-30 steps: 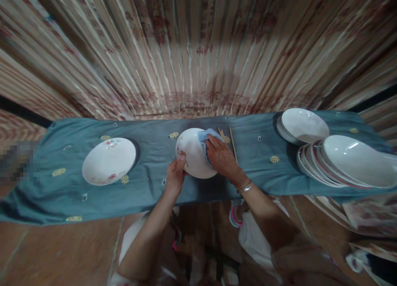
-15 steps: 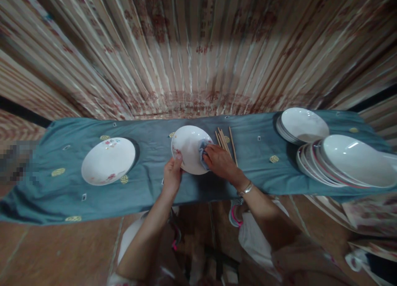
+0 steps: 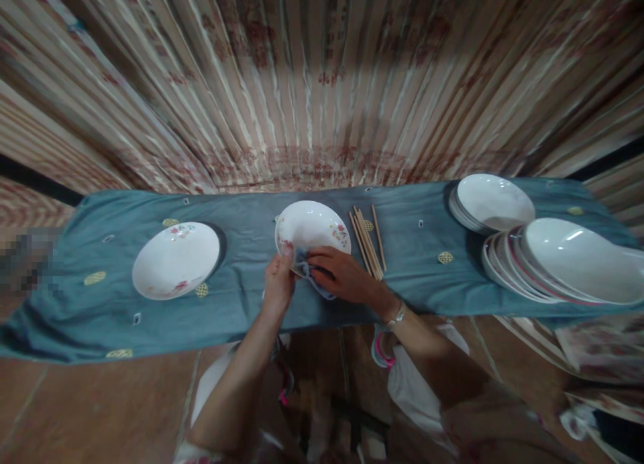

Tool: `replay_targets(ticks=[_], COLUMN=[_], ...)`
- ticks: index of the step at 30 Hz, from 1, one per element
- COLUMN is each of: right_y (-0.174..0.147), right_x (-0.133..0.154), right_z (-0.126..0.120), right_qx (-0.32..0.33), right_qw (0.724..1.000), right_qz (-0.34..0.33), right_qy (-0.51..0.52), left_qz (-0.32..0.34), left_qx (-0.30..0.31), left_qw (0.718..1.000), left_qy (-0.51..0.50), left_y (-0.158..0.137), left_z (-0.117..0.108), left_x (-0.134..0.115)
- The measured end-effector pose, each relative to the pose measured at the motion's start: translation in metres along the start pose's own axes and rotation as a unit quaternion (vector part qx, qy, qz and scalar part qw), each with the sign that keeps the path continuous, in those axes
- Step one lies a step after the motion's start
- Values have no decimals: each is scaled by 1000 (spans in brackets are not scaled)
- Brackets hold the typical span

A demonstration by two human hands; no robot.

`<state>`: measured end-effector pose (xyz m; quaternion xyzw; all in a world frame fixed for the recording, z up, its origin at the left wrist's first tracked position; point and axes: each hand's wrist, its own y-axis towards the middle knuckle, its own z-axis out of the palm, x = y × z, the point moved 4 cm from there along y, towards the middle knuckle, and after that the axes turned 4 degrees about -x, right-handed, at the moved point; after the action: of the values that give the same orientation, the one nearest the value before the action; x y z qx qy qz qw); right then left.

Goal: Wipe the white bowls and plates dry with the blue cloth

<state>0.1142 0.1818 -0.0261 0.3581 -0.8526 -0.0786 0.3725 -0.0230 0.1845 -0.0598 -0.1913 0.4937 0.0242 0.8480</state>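
Observation:
A white plate (image 3: pixel 312 224) with small red and yellow flowers is in front of me, over the middle of the table. Its near-left rim is pinched by my left hand (image 3: pixel 280 276), thumb on top. My right hand (image 3: pixel 345 274) grips a blue-grey cloth (image 3: pixel 302 257) and presses it on the plate's near rim, close to my left thumb. Part of the cloth hangs below the rim. Just right of the plate lie several wooden chopsticks (image 3: pixel 366 243), one a little apart from the others.
Another flowered white plate (image 3: pixel 176 261) rests at the left on the teal tablecloth (image 3: pixel 241 316). To the right stand a stack of white dishes (image 3: pixel 493 199) and a larger, leaning stack of bowls (image 3: pixel 568 259). A pleated curtain (image 3: pixel 322 102) hangs behind the table.
My right hand has moved the cloth from the plate's right side down and left to the near rim, uncovering the flowers at the right. The left hand keeps its hold.

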Motion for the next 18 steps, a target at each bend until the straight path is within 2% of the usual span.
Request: replay_targets(ticks=[5, 12, 18], right_y=[1, 0, -1], right_x=[0, -22, -20], right_z=[3, -3, -11], right_qx=[-7, -20, -9], right_qw=[1000, 992, 983], right_qz=[-18, 68, 101], right_qy=[-17, -103, -154], left_qz=[-20, -20, 1], left_qx=[21, 39, 22], left_qw=[1000, 998, 998], left_qy=[7, 49, 61], left_y=[-3, -3, 1], left_z=[2, -1, -3], left_x=[7, 17, 8])
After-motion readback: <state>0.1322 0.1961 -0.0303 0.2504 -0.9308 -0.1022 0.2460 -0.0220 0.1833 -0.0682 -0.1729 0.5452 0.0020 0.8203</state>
